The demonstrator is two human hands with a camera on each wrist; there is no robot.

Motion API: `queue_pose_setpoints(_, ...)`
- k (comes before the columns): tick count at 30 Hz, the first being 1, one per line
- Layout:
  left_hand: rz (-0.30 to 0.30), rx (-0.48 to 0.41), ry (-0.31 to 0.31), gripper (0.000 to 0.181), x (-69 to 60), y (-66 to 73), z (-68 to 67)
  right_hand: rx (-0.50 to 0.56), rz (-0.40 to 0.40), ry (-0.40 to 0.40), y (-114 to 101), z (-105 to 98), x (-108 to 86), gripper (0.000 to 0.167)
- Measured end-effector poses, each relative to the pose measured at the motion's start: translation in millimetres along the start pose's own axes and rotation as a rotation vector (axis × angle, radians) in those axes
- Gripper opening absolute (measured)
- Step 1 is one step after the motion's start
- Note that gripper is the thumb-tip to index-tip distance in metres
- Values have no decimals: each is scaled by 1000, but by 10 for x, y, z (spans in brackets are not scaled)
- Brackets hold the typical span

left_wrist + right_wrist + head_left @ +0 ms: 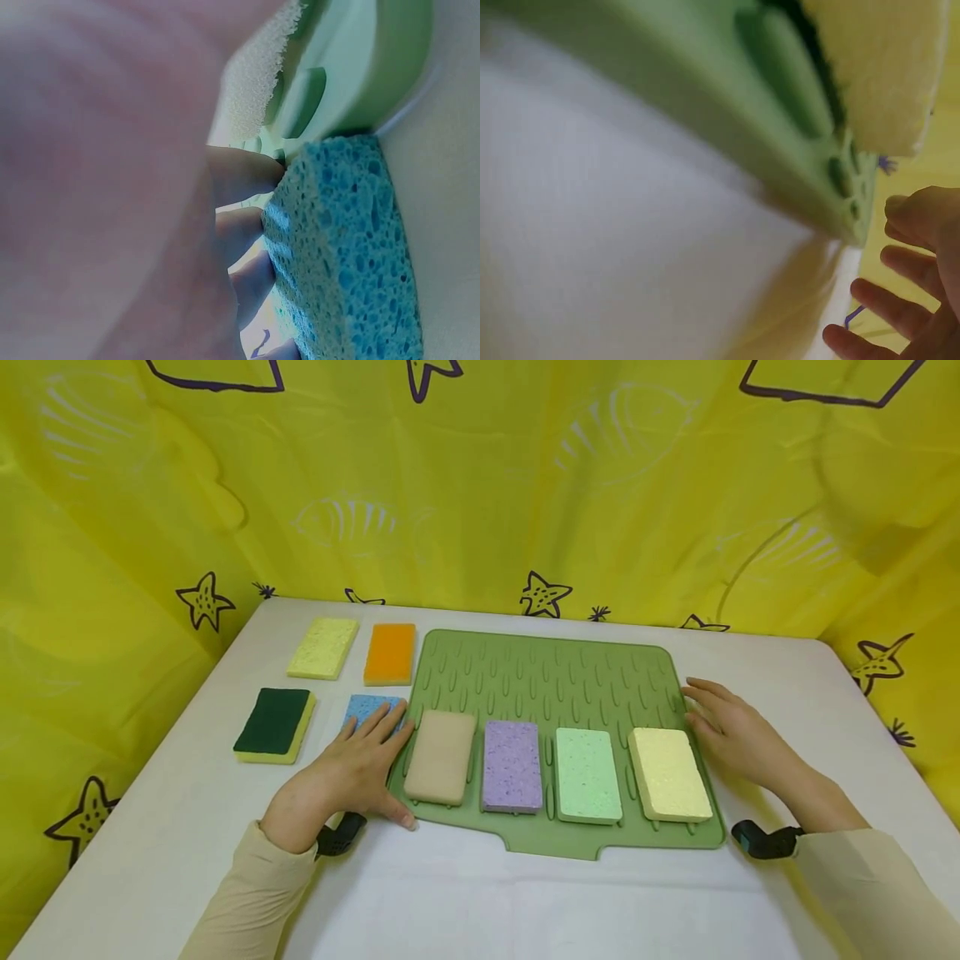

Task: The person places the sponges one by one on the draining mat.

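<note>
A green ribbed mat (540, 681) holds four sponges in a row: beige (440, 757), purple (512, 767), mint (587, 775) and pale yellow (671, 774). My left hand (352, 777) lies with spread fingers at the mat's left edge, over part of a blue sponge (369, 707). In the left wrist view its fingers rest along the blue sponge (367, 247), which stands against the mat. My right hand (738, 735) is at the mat's right edge, fingers relaxed and holding nothing; the right wrist view shows the fingers (900, 307) apart beside the mat (705, 97).
Left of the mat on the white table (180, 827) lie a yellow sponge (323, 647), an orange-topped sponge (390, 653) and a dark green-topped sponge (275, 723). A yellow patterned curtain (480, 485) hangs behind the table and at both sides.
</note>
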State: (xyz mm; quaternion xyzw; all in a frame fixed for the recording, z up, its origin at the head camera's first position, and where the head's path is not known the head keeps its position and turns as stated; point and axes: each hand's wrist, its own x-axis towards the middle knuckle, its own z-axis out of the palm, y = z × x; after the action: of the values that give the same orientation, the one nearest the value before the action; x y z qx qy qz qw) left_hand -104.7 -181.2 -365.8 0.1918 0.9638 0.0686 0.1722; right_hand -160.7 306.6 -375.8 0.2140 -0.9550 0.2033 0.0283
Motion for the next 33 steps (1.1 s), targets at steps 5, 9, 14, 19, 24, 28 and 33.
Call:
queue_pose_setpoints(5, 2, 0, -3, 132, 17, 12, 8, -30, -73, -58, 167, 54, 34, 46)
queue_pose_setpoints(9, 1, -6, -5, 132, 23, 19, 13, -64, -137, -93, 246, 76, 63, 49)
queue_pose_setpoints(14, 3, -11, -3, 132, 25, 12, 20, -89, -143, -124, 276, 67, 93, 52)
queue_pose_setpoints(19, 3, -16, -3, 132, 22, 1, 11, -111, -153, -135, 286, 64, 106, 52)
queue_pose_setpoints(24, 7, -30, 3, 132, 14, -14, -18, -101, -130, -173, 254, 37, 133, 53)
queue_pose_setpoints(28, 29, -62, 18, 129, -19, -55, -53, -80, -93, -213, 220, 19, 153, 54)
queue_pose_setpoints(33, 61, -132, 49, 110, -60, -140, -120, -91, -66, -235, 202, -2, 150, 54)
